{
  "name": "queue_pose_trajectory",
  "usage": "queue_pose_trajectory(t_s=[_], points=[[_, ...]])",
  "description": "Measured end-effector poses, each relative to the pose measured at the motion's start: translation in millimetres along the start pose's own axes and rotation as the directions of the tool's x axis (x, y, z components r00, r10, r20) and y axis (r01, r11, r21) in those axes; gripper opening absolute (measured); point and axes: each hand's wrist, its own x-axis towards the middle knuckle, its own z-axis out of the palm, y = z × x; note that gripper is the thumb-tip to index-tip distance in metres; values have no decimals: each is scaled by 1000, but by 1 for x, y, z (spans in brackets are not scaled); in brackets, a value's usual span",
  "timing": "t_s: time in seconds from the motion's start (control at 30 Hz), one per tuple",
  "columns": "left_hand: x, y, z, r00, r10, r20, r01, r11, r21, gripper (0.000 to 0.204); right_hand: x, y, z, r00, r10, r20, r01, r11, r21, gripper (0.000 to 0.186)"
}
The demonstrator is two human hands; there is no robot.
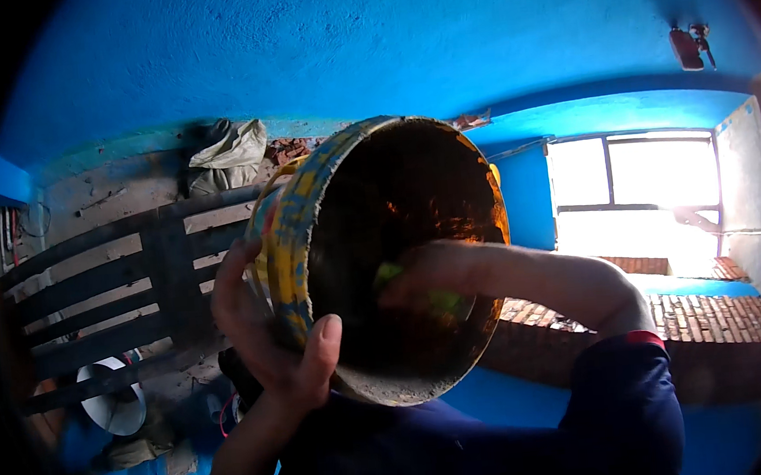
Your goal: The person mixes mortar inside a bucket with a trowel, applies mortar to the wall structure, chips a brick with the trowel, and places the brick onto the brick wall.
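A yellow plastic bucket (290, 275), smeared with blue-grey paint, is tipped on its side with its mouth facing me. The inside is dark, with orange light on its far right wall. My left hand (274, 360) grips the bucket from the left, thumb at the rim and fingers spread along the outer wall. Reaching in from the right, my right hand (414, 279) is inside the bucket. Bits of a yellow-green thing (388, 274) show on both sides of that hand, seemingly held against the inner wall; shadow hides its shape and most of the fingers.
A dark slatted wooden pallet (167, 270) lies to the left. Beyond it sits a pale sack (231, 151). A white round container (112, 402) is at the lower left. A bright window (636, 171) and a brick surface (712, 316) are on the right; a blue wall (314, 48) spans the top.
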Motion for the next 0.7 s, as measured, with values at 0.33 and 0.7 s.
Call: queue_pose_trajectory(t_s=[0.33,0.7], points=[[-2,4,0,999,-40,32,42,998,-51,77,-86,-7,-47,884,-390,-256,-156,271,-950,20],[2,-8,-5,991,95,98,-94,995,-16,77,56,4,-30,937,-348,4,-45,-135,-990,14]])
